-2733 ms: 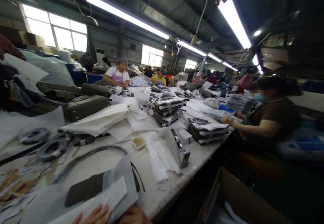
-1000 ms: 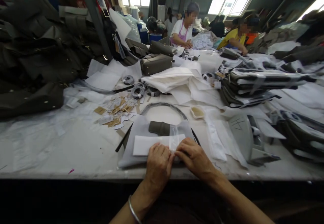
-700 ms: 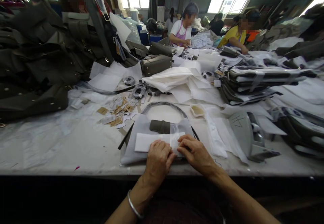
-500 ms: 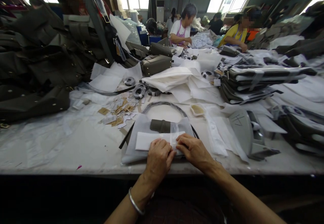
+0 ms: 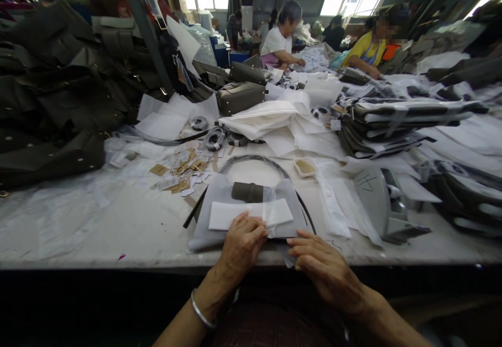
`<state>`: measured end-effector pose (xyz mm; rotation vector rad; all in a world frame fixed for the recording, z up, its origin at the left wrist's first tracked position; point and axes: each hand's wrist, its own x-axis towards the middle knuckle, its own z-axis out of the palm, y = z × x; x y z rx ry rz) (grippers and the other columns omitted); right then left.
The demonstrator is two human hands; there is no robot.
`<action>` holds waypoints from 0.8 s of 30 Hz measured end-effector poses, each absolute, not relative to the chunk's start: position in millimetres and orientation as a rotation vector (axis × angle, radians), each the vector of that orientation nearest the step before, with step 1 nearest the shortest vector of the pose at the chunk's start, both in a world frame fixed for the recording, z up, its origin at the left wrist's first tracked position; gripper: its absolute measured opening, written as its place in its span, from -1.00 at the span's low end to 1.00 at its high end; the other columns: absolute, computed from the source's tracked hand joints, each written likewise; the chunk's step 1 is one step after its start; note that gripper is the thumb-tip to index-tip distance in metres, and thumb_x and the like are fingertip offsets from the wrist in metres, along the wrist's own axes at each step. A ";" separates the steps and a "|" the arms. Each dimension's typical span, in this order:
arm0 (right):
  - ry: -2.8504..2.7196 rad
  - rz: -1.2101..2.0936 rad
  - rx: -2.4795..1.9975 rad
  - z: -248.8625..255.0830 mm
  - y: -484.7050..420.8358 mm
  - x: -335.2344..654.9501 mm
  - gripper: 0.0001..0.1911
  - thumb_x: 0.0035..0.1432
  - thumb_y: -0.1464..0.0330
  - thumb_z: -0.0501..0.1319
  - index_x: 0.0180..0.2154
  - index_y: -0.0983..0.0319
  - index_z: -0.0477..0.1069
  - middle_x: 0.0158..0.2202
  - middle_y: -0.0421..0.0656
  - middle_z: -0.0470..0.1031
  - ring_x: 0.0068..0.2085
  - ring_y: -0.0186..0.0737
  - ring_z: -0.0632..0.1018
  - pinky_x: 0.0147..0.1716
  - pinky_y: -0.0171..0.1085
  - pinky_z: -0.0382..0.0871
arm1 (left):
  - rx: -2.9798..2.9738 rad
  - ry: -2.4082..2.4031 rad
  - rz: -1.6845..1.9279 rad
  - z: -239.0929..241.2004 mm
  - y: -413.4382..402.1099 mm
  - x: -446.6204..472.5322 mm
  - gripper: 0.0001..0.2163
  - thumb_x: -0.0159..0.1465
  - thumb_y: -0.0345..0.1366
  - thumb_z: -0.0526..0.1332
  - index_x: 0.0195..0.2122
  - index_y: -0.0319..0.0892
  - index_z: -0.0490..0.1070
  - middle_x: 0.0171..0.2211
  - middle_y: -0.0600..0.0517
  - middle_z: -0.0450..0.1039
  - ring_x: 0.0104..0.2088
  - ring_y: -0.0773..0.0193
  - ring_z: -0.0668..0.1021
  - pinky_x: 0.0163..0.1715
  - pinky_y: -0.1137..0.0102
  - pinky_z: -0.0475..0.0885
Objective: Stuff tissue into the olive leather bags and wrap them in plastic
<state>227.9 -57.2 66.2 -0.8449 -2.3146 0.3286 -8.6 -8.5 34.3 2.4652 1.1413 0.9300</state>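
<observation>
A dark flat bag wrapped in translucent sheet (image 5: 204, 239) lies at the table's front edge, its dark strap (image 5: 308, 211) looping around behind. A folded white packet (image 5: 225, 215) and a dark olive leather tab (image 5: 248, 192) rest on top, with a clear tape strip (image 5: 270, 200) running over them toward me. My left hand (image 5: 243, 241) lies over the packet's near edge, its fingertips on the packet and tape. My right hand (image 5: 327, 263) is at the bag's near right edge with fingers apart, beside a loose clear flap (image 5: 288, 257) hanging over the edge.
Loose paper tags (image 5: 188, 166) and coiled straps (image 5: 215, 138) lie behind to the left. A tape dispenser (image 5: 386, 205) and a small tray (image 5: 305, 167) stand right. Stacked dark bags (image 5: 392, 127) and a bag heap (image 5: 50, 96) flank the table; co-workers (image 5: 280, 38) work beyond.
My right hand has moved off the tape on the packet, down and right to the bag's near edge, its fingers spreading. My left hand stays at the packet, its fingers flatter.
</observation>
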 end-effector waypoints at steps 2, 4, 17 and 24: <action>-2.333 0.309 -0.839 69.4 -57.8 229.4 -0.75 0.24 0.58 0.09 -0.17 0.18 0.44 -0.18 -0.10 0.61 0.04 -0.14 0.56 0.22 -0.01 0.33 | 2.438 1.151 0.928 34.2 -8.3 -7.6 -0.88 0.32 -0.42 0.16 -0.24 -0.08 0.45 -0.19 0.02 0.55 -0.07 0.22 0.55 0.14 0.12 0.32; -2.314 0.283 -0.843 71.7 -52.4 225.8 -0.75 0.24 0.58 0.09 -0.17 0.18 0.44 -0.16 -0.10 0.61 0.07 -0.12 0.54 0.20 -0.01 0.35 | 2.415 1.149 0.918 35.6 -8.7 -7.2 -0.88 0.31 -0.44 0.17 -0.23 -0.08 0.45 -0.18 0.03 0.55 -0.07 0.21 0.55 0.15 0.10 0.32; -2.146 0.276 -0.959 59.3 -26.8 209.6 -0.82 0.29 0.53 0.13 -0.15 0.20 0.44 -0.01 0.01 0.56 -0.04 -0.19 0.60 -0.08 -0.29 0.55 | 2.313 1.263 0.820 50.8 -14.9 8.3 -0.76 0.23 -0.37 0.32 -0.10 0.06 0.49 -0.17 0.08 0.54 -0.10 0.14 0.51 0.11 0.01 0.28; -2.168 0.260 -0.975 61.9 -24.7 203.7 -0.82 0.30 0.50 0.13 -0.14 0.17 0.46 -0.07 -0.07 0.58 -0.08 -0.21 0.59 -0.07 -0.25 0.51 | 2.491 1.106 0.666 50.5 -18.6 -0.6 -0.59 0.30 -0.43 0.17 0.14 0.13 0.36 0.11 0.08 0.44 0.06 0.11 0.43 0.20 -0.03 0.16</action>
